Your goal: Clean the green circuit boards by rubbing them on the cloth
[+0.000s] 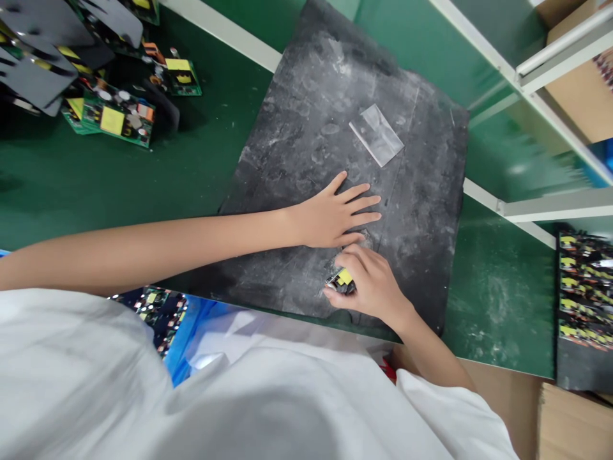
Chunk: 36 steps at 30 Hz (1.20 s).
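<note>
Your left hand (pixel 335 214) lies flat and open on the dark mat (pixel 297 153) on the green desk (pixel 498 306), fingers spread. Your right hand (pixel 368 281) is curled tight around a small black and yellow part (pixel 341 282), pressing it on the mat near its front edge. Press the mat down firmly so it can't slide, and grip the part snugly.

A dark scuffed rubber mat (pixel 306 128) fills the frame's centre; a clear plastic bag (pixel 376 135) lies on it, green circuit boards (pixel 117 118) upper left, a component tray (pixel 584 300) at the right edge.
</note>
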Available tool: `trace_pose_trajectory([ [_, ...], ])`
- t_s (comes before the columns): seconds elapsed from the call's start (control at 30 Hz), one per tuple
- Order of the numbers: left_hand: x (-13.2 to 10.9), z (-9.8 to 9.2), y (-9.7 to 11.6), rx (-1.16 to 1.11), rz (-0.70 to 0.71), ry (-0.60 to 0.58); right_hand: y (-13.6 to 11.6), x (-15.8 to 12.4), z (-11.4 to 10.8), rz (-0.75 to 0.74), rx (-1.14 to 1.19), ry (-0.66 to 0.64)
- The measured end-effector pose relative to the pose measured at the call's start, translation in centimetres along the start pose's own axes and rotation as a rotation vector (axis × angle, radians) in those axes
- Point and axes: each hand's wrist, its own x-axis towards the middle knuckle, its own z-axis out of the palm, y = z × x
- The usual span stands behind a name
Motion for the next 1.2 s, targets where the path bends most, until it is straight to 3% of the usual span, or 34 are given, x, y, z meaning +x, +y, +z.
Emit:
trace_pose_trajectory([
  [0.43,-0.1,0.0,0.0,-0.024,0.007,0.038,-1.0,-0.3,0.3,-0.016,-0.016,-0.035],
  [0.6,-0.1,0.1,-0.1,-0.033,0.012,0.04,-0.8,-0.4,0.2,0.031,-0.064,0.042],
  [0.73,-0.1,0.1,-0.1,-0.031,0.012,0.045,-0.5,-0.5,0.1,-0.04,-0.086,0.014],
  [0.87,-0.1,0.1,-0.2,-0.039,0.012,0.058,0.0,-0.7,-0.1,0.108,-0.102,0.088],
  [1.03,-0.1,0.0,-0.1,-0.048,0.013,0.072,0.2,-0.9,-0.2,-0.029,-0.138,0.019],
  [1.13,-0.1,-0.1,-0.1,-0.043,0.007,0.036,0.7,-1.1,-0.4,0.104,-0.159,0.063],
  [1.2,-0.1,-0.2,-0.1,-0.035,0.005,0.011,0.9,-1.1,-0.4,0.1,-0.154,0.088],
])
